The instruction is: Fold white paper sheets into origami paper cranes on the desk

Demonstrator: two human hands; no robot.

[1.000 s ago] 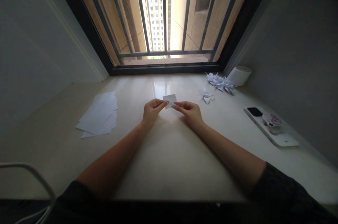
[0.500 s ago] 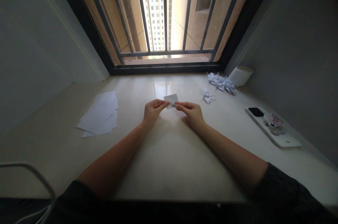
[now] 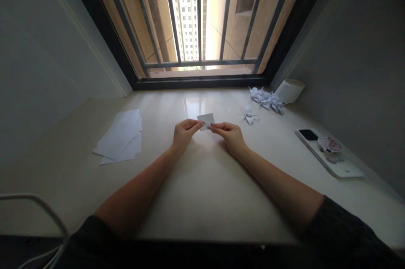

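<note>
A small square of white paper (image 3: 206, 118) is held up between my two hands over the middle of the sill. My left hand (image 3: 186, 132) pinches its left side between thumb and fingers. On the other side, my right hand (image 3: 230, 134) grips the lower right part the same way. Any fold lines in the paper are too small to make out. Beyond my right hand lies one folded paper crane (image 3: 249, 118), and behind it a cluster of similar folded cranes (image 3: 266, 100).
Loose white sheets (image 3: 118, 134) lie in an overlapping pile at left. A white roll (image 3: 290, 91) stands in the back right corner. A phone (image 3: 329, 153) rests at right, with a round grip on its back. A pale cable (image 3: 41, 205) loops at lower left. The barred window (image 3: 199, 81) closes the back.
The fingers of both hands have shifted very slightly on the paper, which stays pinched between them. The whole view has moved a little; the other things lie as before.
</note>
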